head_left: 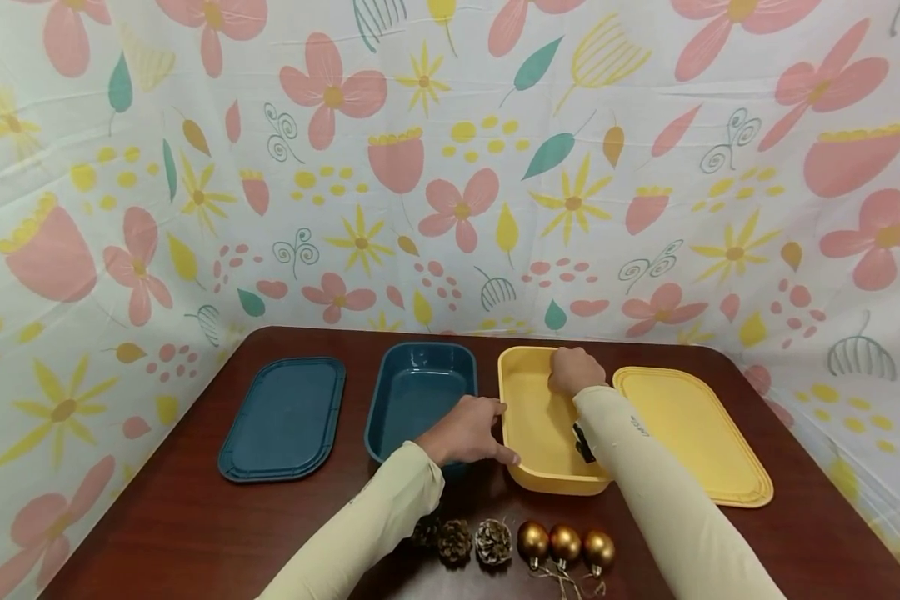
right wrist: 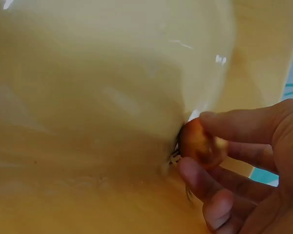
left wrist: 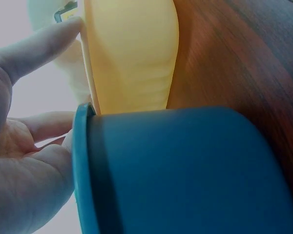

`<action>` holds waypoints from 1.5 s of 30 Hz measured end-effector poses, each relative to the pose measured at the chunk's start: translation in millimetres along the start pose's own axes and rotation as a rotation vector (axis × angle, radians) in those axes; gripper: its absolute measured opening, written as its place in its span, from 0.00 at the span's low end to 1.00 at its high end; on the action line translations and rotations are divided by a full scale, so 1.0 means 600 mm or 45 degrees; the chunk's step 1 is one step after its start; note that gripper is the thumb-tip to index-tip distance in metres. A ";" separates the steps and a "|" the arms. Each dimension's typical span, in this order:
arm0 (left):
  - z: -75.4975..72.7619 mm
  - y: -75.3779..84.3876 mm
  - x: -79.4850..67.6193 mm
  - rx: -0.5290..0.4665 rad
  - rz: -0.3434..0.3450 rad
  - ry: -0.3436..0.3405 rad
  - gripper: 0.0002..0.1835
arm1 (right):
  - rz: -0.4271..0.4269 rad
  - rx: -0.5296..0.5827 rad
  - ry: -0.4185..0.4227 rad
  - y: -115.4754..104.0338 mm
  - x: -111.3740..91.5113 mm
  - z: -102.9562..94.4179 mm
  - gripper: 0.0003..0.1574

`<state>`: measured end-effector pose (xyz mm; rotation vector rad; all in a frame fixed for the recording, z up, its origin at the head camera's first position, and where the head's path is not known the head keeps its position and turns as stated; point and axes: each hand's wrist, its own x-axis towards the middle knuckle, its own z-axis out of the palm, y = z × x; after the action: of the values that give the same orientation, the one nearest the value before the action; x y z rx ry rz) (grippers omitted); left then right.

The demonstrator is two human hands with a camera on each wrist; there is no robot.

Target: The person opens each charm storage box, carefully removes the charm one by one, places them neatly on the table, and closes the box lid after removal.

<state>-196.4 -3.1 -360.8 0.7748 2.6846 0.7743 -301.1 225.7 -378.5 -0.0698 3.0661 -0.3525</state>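
Observation:
Inside the yellow container (head_left: pixel 555 482), at its far right corner, my right hand (head_left: pixel 576 372) pinches a gold Christmas ball (right wrist: pixel 201 145) between thumb and fingers. The ball's cap and string point down toward the container floor in the right wrist view. My left hand (head_left: pixel 465 429) reaches over the near right part of the blue container (head_left: pixel 422 392). Its thumb and a fingertip touch the yellow container's left rim, with the fingers spread apart. The left wrist view shows the hand beside the blue rim (left wrist: pixel 83 170).
A blue lid (head_left: pixel 283 419) lies at left, and a yellow lid (head_left: pixel 693 433) at right, partly behind my right forearm. Near the front are several pine cones (head_left: pixel 492 542), one partly hidden by my left sleeve, and three gold Christmas balls (head_left: pixel 565 546) with strings. A flowered cloth hangs behind the table.

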 end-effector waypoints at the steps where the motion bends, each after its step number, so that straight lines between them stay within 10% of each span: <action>1: 0.000 0.000 0.000 -0.002 0.004 0.002 0.43 | -0.007 -0.015 0.002 0.001 0.001 0.002 0.19; 15: -0.001 0.000 0.000 -0.010 -0.009 -0.017 0.44 | -0.025 -0.015 -0.012 -0.017 -0.012 -0.025 0.22; 21: 0.003 -0.001 0.001 0.022 -0.027 -0.020 0.44 | -0.104 0.065 0.000 -0.024 -0.043 -0.060 0.08; 45: 0.000 0.002 -0.001 0.004 -0.034 -0.013 0.44 | -0.452 0.230 0.082 0.001 -0.191 -0.111 0.14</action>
<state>-195.6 -2.5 -359.7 0.7402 2.6817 0.7581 -191.0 247.2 -308.5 -0.6088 3.0590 -0.6576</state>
